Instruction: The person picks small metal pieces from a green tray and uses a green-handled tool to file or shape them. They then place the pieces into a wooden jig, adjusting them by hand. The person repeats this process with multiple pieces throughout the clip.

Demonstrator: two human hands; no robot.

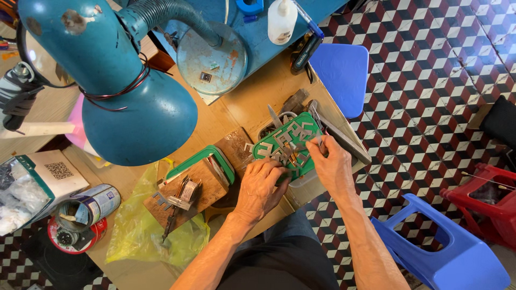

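A green plastic lid [303, 161] lies on a clear container at the table's right edge, strewn with several grey E-shaped metal plates [280, 138]. My left hand [262, 188] rests at the lid's near left corner, fingertips on the plates. My right hand [332, 164] sits at the lid's right side and pinches a thin metal plate [316, 140] between thumb and fingers. Left of the lid, a wooden block [201, 188] carries a stack of plates and a small transformer core [188, 190].
A large teal desk lamp [121, 80] hangs over the table's left, its round base [212, 59] further back. A white glue bottle [281, 20], yellow plastic bag [137, 225], tin can [88, 207] and box [40, 180] lie around. Blue stools [344, 72] [451, 252] stand on the patterned floor.
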